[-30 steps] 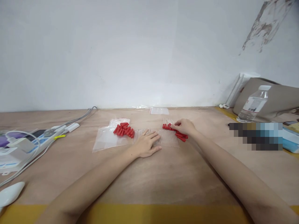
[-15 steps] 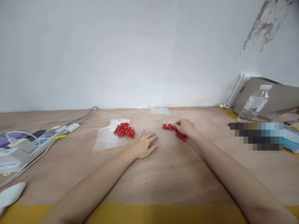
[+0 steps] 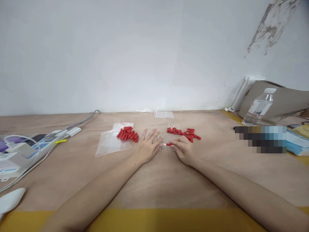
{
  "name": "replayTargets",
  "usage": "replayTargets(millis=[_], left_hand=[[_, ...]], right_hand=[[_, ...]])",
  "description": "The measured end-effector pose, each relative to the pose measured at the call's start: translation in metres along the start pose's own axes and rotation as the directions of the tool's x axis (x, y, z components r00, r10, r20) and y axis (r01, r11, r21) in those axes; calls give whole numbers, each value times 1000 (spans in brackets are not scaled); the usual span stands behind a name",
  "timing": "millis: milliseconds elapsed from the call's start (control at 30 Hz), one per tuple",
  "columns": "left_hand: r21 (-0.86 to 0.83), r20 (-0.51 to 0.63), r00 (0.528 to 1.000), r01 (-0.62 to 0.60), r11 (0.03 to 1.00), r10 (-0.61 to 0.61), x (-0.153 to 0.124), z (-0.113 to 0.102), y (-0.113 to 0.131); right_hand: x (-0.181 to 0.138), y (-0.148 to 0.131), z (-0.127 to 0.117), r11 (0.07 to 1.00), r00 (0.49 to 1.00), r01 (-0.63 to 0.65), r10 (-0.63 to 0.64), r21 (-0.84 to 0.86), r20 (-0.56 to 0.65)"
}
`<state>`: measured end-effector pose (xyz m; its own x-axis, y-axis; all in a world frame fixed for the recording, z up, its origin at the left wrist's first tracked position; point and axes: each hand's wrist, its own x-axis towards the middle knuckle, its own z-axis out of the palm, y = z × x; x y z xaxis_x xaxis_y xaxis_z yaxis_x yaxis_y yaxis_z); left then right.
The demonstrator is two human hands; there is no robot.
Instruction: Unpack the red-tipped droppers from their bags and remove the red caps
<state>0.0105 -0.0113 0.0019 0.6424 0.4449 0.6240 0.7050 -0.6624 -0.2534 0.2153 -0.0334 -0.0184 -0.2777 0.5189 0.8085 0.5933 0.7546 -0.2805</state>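
A row of thin clear tubes (image 3: 165,138) lies side by side on the wooden table. My left hand (image 3: 147,148) rests over the row's left part, three fingers spread flat, thumb and index finger closed at the left end of one clear tube (image 3: 164,144). A small red rubber bulb (image 3: 168,144) meets that tube's right end, pinched by my right hand (image 3: 183,149) between thumb and fingers. Behind my right hand are more red rubber bulbs (image 3: 190,130), some with clear tubes reaching away from them. Another pile of red bulbs (image 3: 127,133) sits left of my left hand.
Clear plastic bags (image 3: 108,143) lie under the left pile; another bag (image 3: 163,114) is by the wall. A power strip (image 3: 40,145) with cables and a white spoon-like object (image 3: 12,199) are left. At right stand a water bottle (image 3: 259,108) and a grey-brown bag (image 3: 287,96).
My right hand has come from the right bulb pile down and left to the row, bringing a red bulb to a tube's end. My left thumb has drawn nearer its index finger.
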Motion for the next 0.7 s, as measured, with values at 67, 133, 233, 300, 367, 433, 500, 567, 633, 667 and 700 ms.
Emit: replayTargets(millis=[67,133,233,300,367,433,500,567,633,667,700], left_hand=[[1,-18,999,-47,999,47,-1,2,1],[0,-38,996,-84,996,84,-1,4,1],[-2,-59,991,-118,993,117,-2,7,1],[-4,-68,989,-135,991,135,-1,8,1],[-7,-63,987,-148,989,148,-1,9,2],[-7,-47,988,-148,989,148,0,9,3],[-10,-33,989,-147,989,146,1,10,3],[-18,-27,988,-155,988,154,1,10,4],[-34,-13,985,-173,984,172,1,8,4],[-45,0,984,-178,983,179,1,6,4],[-57,15,984,-178,982,180,1,5,4]], right_hand=[[-4,-1,2,1000,999,30,-30,0,22],[-4,0,2,997,997,51,-47,-61,63],[1,-1,3,976,986,91,-61,-196,152],[4,-2,5,958,978,123,-73,-260,193],[5,-3,9,943,972,154,-91,-294,216],[5,-1,12,938,967,179,-112,-296,230],[4,1,14,942,961,199,-134,-269,240],[4,3,14,948,956,220,-163,-230,246],[4,4,13,947,945,256,-202,-195,258],[4,4,12,943,937,278,-225,-183,266],[4,4,11,937,930,302,-249,-176,270]])
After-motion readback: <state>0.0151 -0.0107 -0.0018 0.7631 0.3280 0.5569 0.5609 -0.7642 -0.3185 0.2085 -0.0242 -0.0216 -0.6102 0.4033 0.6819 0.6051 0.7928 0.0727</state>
